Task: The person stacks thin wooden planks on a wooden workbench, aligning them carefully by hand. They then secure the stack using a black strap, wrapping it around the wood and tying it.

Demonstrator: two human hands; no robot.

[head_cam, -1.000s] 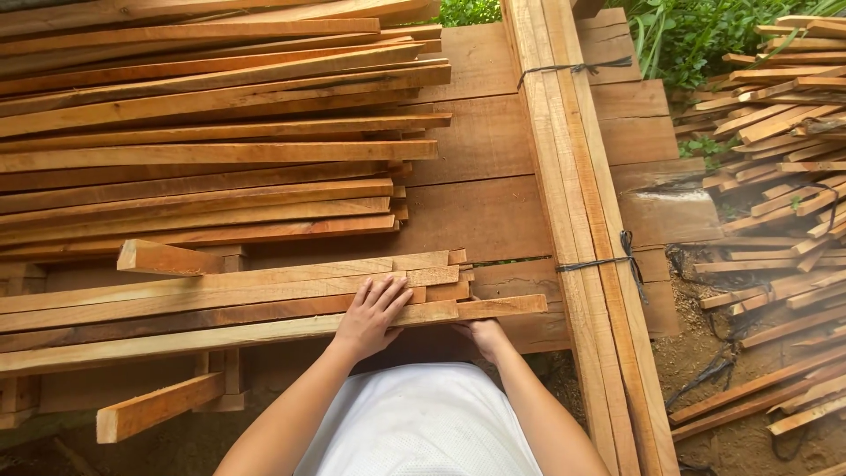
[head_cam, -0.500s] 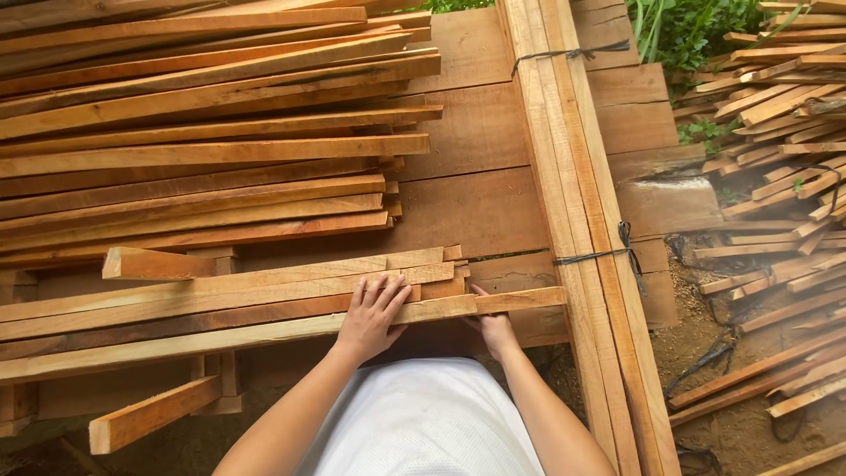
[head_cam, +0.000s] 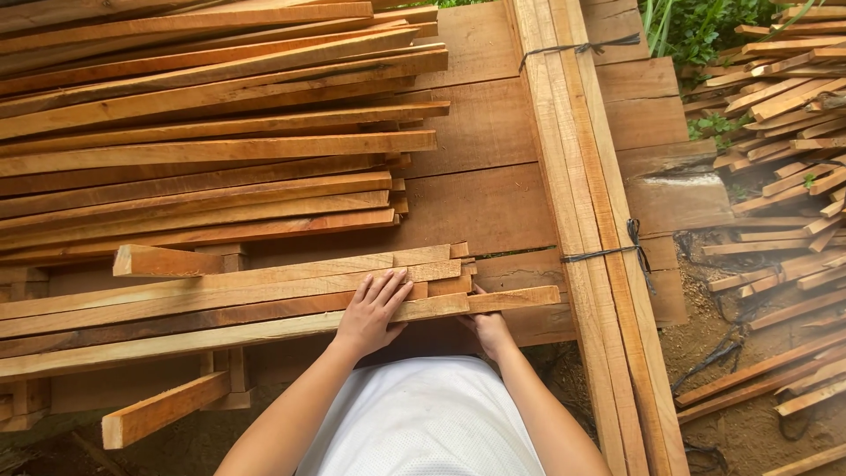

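Note:
A low stack of long wooden slats (head_cam: pixel 220 291) lies in front of me on a plank platform. My left hand (head_cam: pixel 372 313) rests flat on top of the stack, fingers spread over the front slats. My right hand (head_cam: pixel 487 328) is under the end of the frontmost slat (head_cam: pixel 511 300), thumb on its edge, gripping it. That slat's end sticks out to the right beyond the others. My white top fills the bottom middle of the view.
A bigger pile of slats (head_cam: pixel 203 132) lies farther back on the platform (head_cam: pixel 493 159). A tied bundle of long slats (head_cam: pixel 590 229) runs front to back on the right. Loose slats (head_cam: pixel 784 159) are scattered on the ground at right, with green plants (head_cam: pixel 696 26) behind.
The frontmost slat has slid to the right, its end now sticking out farther. My right hand moved in under its end; my left hand stayed on the stack.

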